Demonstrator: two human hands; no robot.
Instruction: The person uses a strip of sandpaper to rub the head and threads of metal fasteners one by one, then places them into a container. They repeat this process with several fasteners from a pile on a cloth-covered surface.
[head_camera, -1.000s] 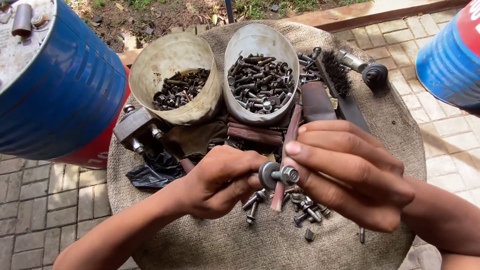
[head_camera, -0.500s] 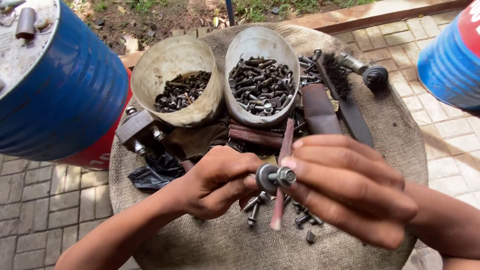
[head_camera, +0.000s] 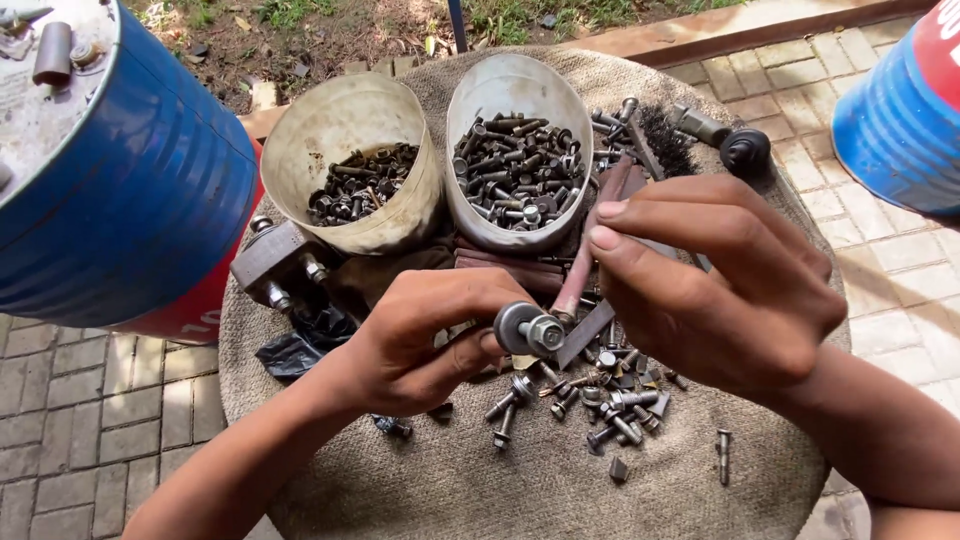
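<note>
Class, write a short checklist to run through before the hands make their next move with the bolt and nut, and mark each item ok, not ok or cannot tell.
1. Left hand grips the bolt: ok.
2. Nut sits on the bolt's end: ok.
3. Right hand has fingertips on the nut: not ok, they are close beside it but seem apart.
4. Nut threaded fully down: cannot tell.
5. Both tubs upright with bolts inside: ok.
6. Loose bolts lie on the sackcloth, away from its edge: ok.
</note>
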